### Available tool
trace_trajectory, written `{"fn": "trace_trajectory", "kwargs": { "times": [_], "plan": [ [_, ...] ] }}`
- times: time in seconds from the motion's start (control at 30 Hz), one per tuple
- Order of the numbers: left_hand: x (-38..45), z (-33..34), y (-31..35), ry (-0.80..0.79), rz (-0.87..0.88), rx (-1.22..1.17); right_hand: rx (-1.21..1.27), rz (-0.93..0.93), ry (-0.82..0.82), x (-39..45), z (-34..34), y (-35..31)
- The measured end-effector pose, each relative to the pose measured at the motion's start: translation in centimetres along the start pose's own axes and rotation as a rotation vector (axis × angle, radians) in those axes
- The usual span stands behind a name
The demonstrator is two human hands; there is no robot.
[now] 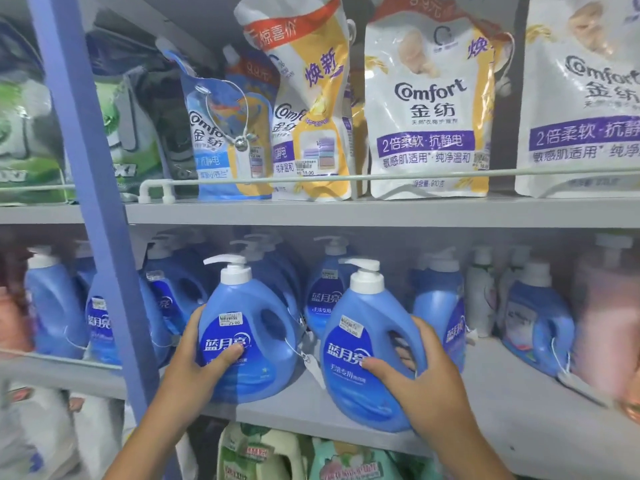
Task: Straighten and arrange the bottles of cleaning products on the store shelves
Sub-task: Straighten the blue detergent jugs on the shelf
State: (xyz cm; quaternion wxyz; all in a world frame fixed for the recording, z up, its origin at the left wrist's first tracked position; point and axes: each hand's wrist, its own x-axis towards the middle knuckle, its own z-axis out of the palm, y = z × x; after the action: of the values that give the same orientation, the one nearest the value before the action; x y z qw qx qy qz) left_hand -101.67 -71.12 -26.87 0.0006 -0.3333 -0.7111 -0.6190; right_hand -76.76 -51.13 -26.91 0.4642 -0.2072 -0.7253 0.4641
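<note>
The grey shelf (519, 403) runs across the view, stocked with blue pump bottles in rows, while refill pouches (429, 109) stand on the tier above. At the shelf's front edge stand two large blue detergent jugs, side by side but apart. The left jug (249, 327) leans a little to the left; the right jug (367, 351) sits nearer the lip, tilted too. Each looks full, so I judge them heavy and slow to swing, with stiff walls and a smooth, rather slippery skin (the glossy label offers little friction). The moulded handle hole would give the surest hold; a low grip round the belly suits sliding and turning. The left hand (194, 355) wraps the left jug's side, thumb pressed on the label. The right hand (415, 368) clasps the right jug, thumb on the front, fingers curled at the handle. A small tag (306, 358) dangles between them.
</note>
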Motion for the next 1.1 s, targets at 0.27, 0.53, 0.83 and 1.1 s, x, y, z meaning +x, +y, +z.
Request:
{"fn": "trace_trajectory", "kwargs": {
  "times": [0.27, 0.53, 0.83, 1.1],
  "plan": [
    [1.8, -0.1, -4.8, -0.04, 0.035, 0.051, -0.095, 0.05, -0.09, 4.1, 3.4, 0.6],
    [3.3, 1.1, -6.3, -0.029, 0.08, -0.012, -0.395, 0.054, -0.045, 6.2, 6.0, 0.8],
    [4.1, 1.0, -6.7, -0.078, 0.128, -0.014, -0.079, 0.279, 0.288, 9.0, -5.0, -3.7],
    [3.2, 0.7, -6.5, -0.003, 0.11, -0.118, -0.539, 0.26, 0.215, 7.6, -4.0, -4.2]
  ]
}}
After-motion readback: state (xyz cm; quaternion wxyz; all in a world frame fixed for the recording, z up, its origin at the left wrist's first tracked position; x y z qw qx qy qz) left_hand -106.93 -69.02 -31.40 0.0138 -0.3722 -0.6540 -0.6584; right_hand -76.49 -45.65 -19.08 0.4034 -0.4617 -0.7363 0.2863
